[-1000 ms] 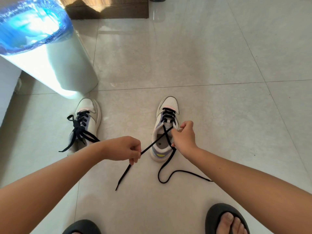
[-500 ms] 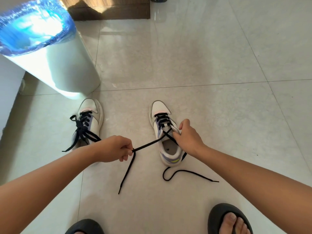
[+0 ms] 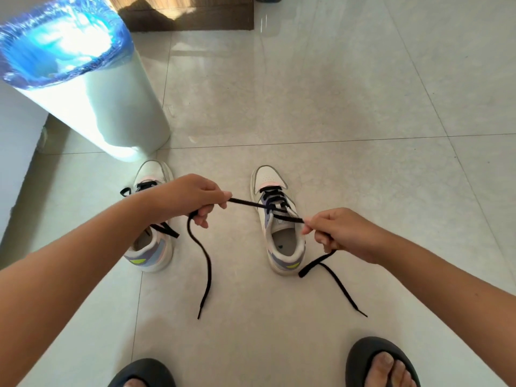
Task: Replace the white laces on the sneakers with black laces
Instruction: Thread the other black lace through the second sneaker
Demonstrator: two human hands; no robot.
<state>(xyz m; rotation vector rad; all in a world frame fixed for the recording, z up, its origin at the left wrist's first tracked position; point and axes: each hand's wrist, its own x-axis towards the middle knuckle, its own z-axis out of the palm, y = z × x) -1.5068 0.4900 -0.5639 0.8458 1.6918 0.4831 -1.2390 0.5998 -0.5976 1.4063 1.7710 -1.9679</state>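
Observation:
Two white sneakers stand side by side on the tiled floor. The right sneaker (image 3: 279,219) carries a black lace (image 3: 208,263) through its eyelets, with both ends pulled out sideways. My left hand (image 3: 192,198) grips one end to the left of the shoe; the rest of that end hangs down to the floor. My right hand (image 3: 337,229) pinches the other end just beside the shoe's collar, and its tail trails across the floor. The left sneaker (image 3: 152,247) is laced in black and lies partly hidden behind my left forearm.
A white bin (image 3: 92,99) with a blue liner stands close behind the left sneaker. A dark wooden base (image 3: 192,15) runs along the far edge. My feet in dark slippers (image 3: 382,361) are at the bottom of the view.
My right hand left the shoe's tongue area and now holds the right lace end out to the side. My left hand rose and pulled its end taut. Both lace ends now cross above the shoe.

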